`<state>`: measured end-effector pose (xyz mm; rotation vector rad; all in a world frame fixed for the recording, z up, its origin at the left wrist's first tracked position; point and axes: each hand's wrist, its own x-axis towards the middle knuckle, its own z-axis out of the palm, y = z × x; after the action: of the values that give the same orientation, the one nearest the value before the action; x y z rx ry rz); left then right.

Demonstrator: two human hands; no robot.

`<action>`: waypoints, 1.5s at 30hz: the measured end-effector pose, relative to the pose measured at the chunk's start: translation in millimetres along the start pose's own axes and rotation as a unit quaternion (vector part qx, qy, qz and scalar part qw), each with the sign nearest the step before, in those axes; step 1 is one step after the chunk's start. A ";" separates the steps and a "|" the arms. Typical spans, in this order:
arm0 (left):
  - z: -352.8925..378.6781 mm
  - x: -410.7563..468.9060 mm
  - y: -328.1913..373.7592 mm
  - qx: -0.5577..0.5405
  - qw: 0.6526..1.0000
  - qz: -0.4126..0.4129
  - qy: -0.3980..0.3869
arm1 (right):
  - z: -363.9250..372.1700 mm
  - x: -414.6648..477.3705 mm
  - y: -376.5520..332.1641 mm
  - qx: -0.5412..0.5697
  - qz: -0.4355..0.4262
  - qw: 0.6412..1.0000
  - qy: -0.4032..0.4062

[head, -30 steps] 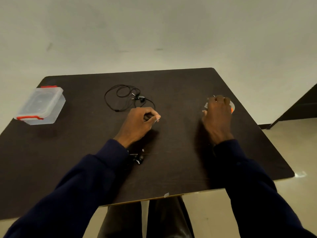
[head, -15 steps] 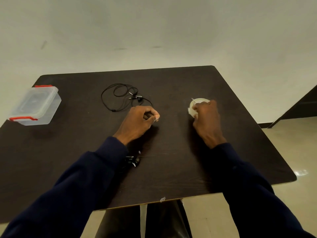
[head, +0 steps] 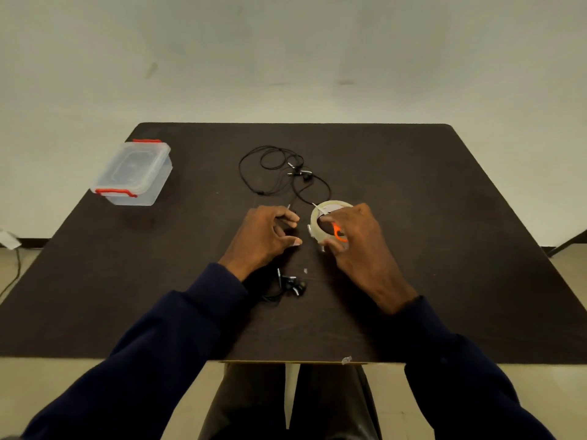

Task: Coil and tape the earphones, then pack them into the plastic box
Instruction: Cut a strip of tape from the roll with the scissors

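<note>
Tape roll [head: 315, 229] now nearer left hand [head: 263, 238], in curled right fingers [head: 347, 215]; earphones [head: 293, 285] between pinched left fingers [head: 286, 217].

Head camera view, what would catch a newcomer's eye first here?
The two hands meet mid-table: the right hand grips a tape roll with an orange cutter, and the left hand is curled close beside it. Behind them, black earphones sprawl in loose loops on the dark table. A clear plastic box with red clips sits lidded near the far left corner.
</note>
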<state>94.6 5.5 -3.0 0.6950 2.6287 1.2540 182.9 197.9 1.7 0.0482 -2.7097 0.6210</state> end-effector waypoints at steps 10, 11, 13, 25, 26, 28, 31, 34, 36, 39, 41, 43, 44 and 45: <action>11.0 7.0 3.8 -0.030 0.999 0.003 0.014 | 0.1 5.2 8.7 -0.046 0.037 0.995 -0.082; 10.6 6.3 1.7 -0.039 0.999 -0.003 0.016 | 3.6 3.2 6.3 -0.026 0.036 0.996 -0.081; 10.5 4.0 -2.3 -0.052 0.998 -0.009 0.022 | 9.3 1.5 2.8 0.020 0.043 0.996 -0.081; 18.2 9.6 7.4 -0.065 0.998 -0.002 0.014 | -20.6 0.1 29.1 0.106 0.129 0.986 0.011; 18.8 9.7 7.4 -0.066 0.998 -0.002 0.020 | -24.4 -2.0 34.3 0.116 0.142 0.983 0.003; 19.3 9.4 7.7 -0.068 0.997 0.000 0.030 | -28.6 -8.3 41.6 0.142 0.157 0.977 0.009; 17.9 10.1 8.3 -0.063 0.998 -0.001 0.030 | -25.5 -20.3 43.9 0.146 0.172 0.973 0.042; 15.7 10.8 9.7 -0.049 0.999 -0.005 0.021 | -18.3 -29.2 39.8 0.150 0.177 0.971 0.052; 12.8 8.7 9.0 -0.039 0.999 0.000 0.014 | -13.5 -34.4 34.6 0.129 0.174 0.976 0.036; 3.5 1.3 4.1 -0.037 0.999 0.009 0.011 | -8.2 -38.2 19.4 0.055 0.141 0.988 0.019; -3.5 -6.1 1.7 -0.032 0.999 0.020 0.015 | -2.9 -34.2 5.7 -0.005 0.072 0.997 0.023; -9.5 -13.0 0.7 -0.025 0.999 0.030 0.029 | 4.8 -24.9 -6.8 -0.042 0.014 0.999 0.013; -13.1 -16.1 -0.8 -0.022 0.999 0.032 0.038 | 8.6 -20.7 -11.4 -0.040 -0.002 0.999 0.013; -17.0 -18.8 -3.0 -0.021 0.998 0.034 0.044 | 11.6 -17.6 -15.0 -0.027 -0.009 0.999 0.015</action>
<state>104.7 -16.7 4.4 0.7436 2.6609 1.3841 197.1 178.5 -7.9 0.0482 -2.6920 0.5387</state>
